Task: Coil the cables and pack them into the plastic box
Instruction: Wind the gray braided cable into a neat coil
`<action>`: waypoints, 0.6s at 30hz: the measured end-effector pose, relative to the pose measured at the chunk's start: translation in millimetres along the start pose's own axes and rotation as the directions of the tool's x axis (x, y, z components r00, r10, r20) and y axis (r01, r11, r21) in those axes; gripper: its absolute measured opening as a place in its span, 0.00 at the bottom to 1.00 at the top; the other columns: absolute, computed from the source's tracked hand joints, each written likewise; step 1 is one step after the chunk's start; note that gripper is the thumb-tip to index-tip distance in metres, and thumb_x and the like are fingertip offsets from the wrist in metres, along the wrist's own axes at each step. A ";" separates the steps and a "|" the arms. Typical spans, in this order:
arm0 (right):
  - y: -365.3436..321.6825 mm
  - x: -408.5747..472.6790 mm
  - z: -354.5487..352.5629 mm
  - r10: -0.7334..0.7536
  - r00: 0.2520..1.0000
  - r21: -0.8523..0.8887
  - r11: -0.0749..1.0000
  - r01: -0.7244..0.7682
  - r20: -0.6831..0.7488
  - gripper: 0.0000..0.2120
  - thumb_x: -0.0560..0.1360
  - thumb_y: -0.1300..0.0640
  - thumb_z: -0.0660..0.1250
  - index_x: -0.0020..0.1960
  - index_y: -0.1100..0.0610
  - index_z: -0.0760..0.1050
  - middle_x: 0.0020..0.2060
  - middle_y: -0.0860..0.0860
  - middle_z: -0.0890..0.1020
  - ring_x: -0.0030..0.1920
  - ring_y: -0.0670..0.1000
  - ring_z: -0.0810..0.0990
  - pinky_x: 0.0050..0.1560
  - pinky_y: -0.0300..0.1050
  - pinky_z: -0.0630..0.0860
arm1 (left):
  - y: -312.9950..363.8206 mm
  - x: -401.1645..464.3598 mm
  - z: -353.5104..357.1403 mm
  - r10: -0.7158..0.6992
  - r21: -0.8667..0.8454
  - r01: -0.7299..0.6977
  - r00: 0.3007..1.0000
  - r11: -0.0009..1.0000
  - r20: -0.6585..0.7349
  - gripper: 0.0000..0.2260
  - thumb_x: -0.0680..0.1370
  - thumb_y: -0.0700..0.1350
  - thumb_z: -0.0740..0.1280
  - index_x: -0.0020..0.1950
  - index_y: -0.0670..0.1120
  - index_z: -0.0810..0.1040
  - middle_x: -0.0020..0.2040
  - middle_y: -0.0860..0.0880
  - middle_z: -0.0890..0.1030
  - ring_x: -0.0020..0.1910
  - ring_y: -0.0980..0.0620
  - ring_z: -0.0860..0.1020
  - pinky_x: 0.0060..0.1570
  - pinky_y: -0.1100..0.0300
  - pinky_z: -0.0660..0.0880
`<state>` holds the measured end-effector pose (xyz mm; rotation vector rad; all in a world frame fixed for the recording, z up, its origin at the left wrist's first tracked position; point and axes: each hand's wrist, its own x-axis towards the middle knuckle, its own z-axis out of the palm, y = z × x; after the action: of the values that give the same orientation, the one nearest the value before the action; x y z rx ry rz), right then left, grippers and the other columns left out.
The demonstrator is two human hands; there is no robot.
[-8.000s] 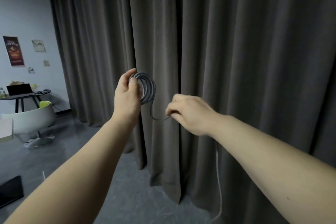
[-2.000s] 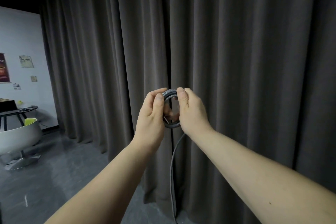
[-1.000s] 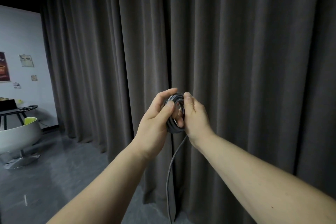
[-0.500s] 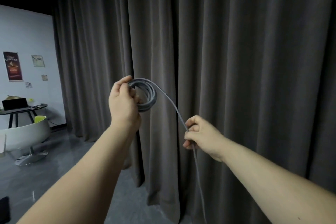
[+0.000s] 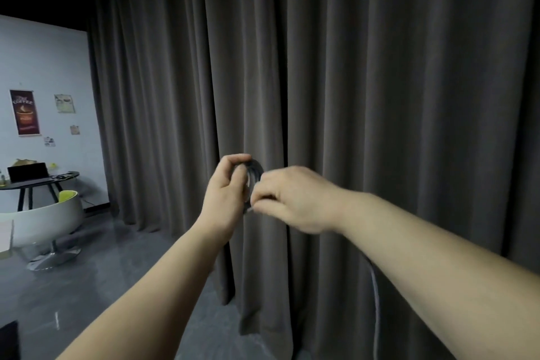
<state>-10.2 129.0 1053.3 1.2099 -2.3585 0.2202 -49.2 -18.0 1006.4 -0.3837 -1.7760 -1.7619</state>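
Coil [image 5: 253, 173]: mostly wound, held up just before curtain [image 5: 380, 96].
Left hand [image 5: 226, 193]: gripped coil rim.
Right hand [image 5: 292, 199]: pinched strand at coil.
Tail [image 5: 375, 295]: hung loose, unwound.
Box: unseen; packing undone.

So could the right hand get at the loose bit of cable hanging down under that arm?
Probably yes. The right hand is pinching at the coil held by the left hand; the loose cable hangs below its forearm, nothing between, so lowering should reach it.

A dark pleated curtain [image 5: 365, 96] hangs close behind both hands; open floor [image 5: 87, 286] stretches left toward a white chair [image 5: 43, 221].
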 end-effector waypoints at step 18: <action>35.7 -18.0 -5.0 0.360 0.915 0.805 0.479 -0.350 0.183 0.08 0.73 0.70 0.68 0.46 0.59 0.78 0.37 0.54 0.80 0.35 0.47 0.76 0.36 0.38 0.73 | 14.0 -24.3 15.8 -0.055 -0.244 0.069 0.996 0.967 0.063 0.14 0.85 0.45 0.54 0.49 0.45 0.78 0.25 0.56 0.71 0.23 0.59 0.65 0.29 0.62 0.63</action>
<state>-28.1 165.1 1051.6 0.9923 -2.5116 1.6555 -25.3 3.5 1004.2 -0.4880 -1.6254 -2.0425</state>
